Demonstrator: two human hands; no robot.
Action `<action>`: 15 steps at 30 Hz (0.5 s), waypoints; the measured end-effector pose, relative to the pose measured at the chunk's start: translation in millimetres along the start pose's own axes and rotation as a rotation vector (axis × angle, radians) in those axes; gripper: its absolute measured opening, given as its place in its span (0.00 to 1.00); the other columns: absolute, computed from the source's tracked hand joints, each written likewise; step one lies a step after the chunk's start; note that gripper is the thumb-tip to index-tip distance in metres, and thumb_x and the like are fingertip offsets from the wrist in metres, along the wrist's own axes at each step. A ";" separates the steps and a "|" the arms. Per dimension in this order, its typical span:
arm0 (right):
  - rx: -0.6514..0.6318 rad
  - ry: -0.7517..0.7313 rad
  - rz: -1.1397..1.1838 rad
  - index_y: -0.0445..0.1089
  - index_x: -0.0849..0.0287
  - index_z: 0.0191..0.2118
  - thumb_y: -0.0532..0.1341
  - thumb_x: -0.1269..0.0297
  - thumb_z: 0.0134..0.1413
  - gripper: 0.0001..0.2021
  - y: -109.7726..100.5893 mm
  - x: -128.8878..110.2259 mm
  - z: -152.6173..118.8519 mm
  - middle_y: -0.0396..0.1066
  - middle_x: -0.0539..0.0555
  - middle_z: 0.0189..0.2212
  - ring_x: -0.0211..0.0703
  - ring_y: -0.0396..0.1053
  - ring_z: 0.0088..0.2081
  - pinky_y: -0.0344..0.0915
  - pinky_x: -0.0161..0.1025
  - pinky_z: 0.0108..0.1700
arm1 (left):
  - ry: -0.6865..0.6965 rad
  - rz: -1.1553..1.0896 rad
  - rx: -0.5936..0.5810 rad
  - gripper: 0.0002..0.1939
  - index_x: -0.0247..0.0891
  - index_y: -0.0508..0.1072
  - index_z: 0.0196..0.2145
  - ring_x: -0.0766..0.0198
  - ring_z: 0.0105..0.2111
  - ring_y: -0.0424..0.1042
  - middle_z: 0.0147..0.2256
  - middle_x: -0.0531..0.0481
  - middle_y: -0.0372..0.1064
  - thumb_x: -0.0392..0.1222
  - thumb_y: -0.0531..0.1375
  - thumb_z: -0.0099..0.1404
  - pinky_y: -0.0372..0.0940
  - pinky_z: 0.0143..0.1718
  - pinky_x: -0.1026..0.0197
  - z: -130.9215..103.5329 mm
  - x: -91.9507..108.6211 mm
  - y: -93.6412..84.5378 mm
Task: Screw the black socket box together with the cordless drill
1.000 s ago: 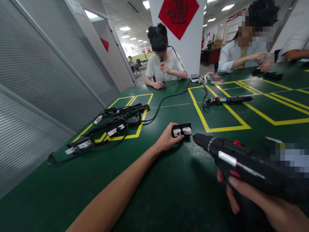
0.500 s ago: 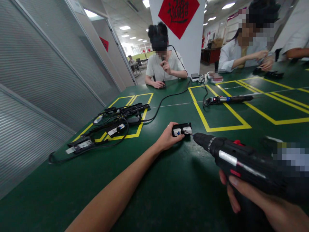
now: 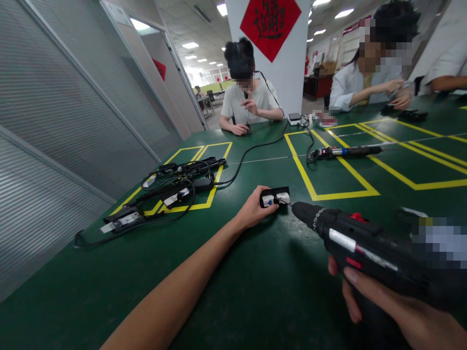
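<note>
My left hand (image 3: 256,208) is closed on a small black housing (image 3: 280,191) with white pieces and a blue spot inside, held at the table's middle. My right hand (image 3: 390,296) wraps round the handle of a black cordless drill (image 3: 365,243) with red buttons. The drill points left, and its bit reaches the open face of the housing. Whether the tip sits in a screw is too small to tell.
Black devices with cables (image 3: 182,182) lie inside yellow tape outlines on the left of the green table (image 3: 226,272). A slim black tool (image 3: 350,151) with a cord lies at the right. Two people (image 3: 251,102) sit across the table. A blurred item (image 3: 443,240) lies behind the drill.
Both hands, the housing and the drill stay almost in place. The view has shifted very slightly.
</note>
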State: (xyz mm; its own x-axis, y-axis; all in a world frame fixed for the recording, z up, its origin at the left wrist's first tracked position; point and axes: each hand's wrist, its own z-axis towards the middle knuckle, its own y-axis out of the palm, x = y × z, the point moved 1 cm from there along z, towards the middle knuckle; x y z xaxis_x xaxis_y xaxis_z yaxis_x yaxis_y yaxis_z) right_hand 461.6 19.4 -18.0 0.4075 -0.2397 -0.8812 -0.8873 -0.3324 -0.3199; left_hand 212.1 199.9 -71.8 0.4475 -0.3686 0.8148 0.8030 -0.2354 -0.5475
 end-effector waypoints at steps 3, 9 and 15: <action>0.022 -0.049 0.012 0.69 0.49 0.36 0.48 0.47 0.61 0.17 -1.3 0.2 1.7 0.71 0.47 0.23 0.44 0.73 0.30 0.66 0.40 0.44 | -0.005 -0.005 -0.001 0.26 0.37 0.60 0.49 0.63 0.36 0.69 0.40 0.47 0.67 0.49 0.61 0.57 0.66 0.37 0.60 0.0 -0.3 -0.2; 0.035 -0.048 0.028 0.71 0.49 0.36 0.48 0.49 0.61 0.18 -1.9 3.6 3.1 0.72 0.48 0.22 0.44 0.73 0.29 0.68 0.41 0.42 | 0.009 -0.014 0.004 0.25 0.37 0.61 0.49 0.64 0.35 0.69 0.39 0.47 0.67 0.48 0.62 0.57 0.66 0.37 0.61 -0.2 -0.4 0.2; 0.006 -0.064 -0.036 0.73 0.50 0.28 0.50 0.48 0.59 0.20 -2.5 2.0 0.8 0.74 0.50 0.25 0.46 0.73 0.36 0.64 0.41 0.51 | 0.004 -0.029 0.005 0.25 0.37 0.60 0.49 0.64 0.36 0.69 0.39 0.47 0.67 0.48 0.61 0.57 0.66 0.37 0.61 0.7 -1.2 1.2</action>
State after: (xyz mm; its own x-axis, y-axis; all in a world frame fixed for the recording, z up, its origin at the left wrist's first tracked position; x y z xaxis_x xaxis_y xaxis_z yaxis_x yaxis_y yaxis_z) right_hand 464.5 20.4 -19.2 0.4242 -0.1690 -0.8896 -0.8738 -0.3344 -0.3532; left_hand 212.9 200.7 -73.4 0.4226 -0.3656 0.8293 0.8176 -0.2409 -0.5229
